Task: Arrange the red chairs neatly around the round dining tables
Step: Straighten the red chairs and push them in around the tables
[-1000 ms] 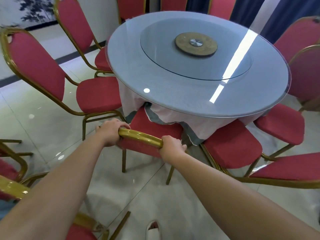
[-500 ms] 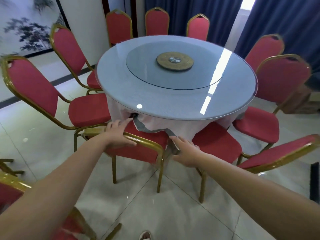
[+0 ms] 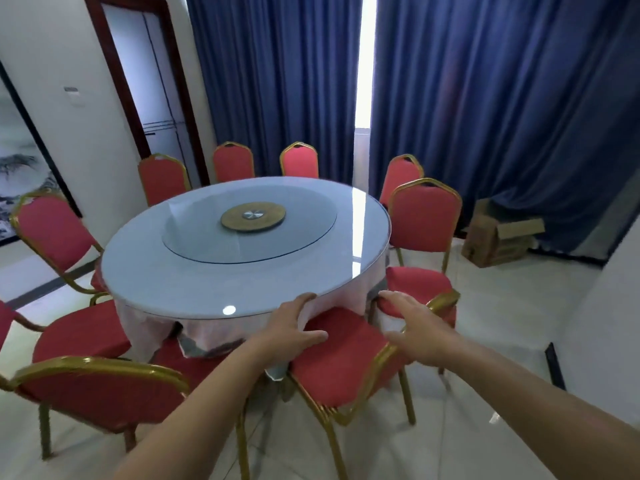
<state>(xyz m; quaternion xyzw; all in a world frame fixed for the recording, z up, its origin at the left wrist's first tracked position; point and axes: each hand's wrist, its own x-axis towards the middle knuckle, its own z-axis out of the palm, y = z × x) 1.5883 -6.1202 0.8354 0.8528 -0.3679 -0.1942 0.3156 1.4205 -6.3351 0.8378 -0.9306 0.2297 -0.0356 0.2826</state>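
Restaurant private dining room: round table (image 3: 166,271) with glass turntable (image 3: 249,233), banquet chairs (image 3: 424,216), curtains (image 3: 502,98).

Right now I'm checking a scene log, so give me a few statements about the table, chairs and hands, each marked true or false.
1. Both hands, left hand and right hand, are open. True.
2. The round table is bare wood. False: it has a glass top over a cloth.
3. A cardboard box sits on the floor by the blue curtains. True.
4. The nearest red chair lies tipped over. False: it stands on its legs.
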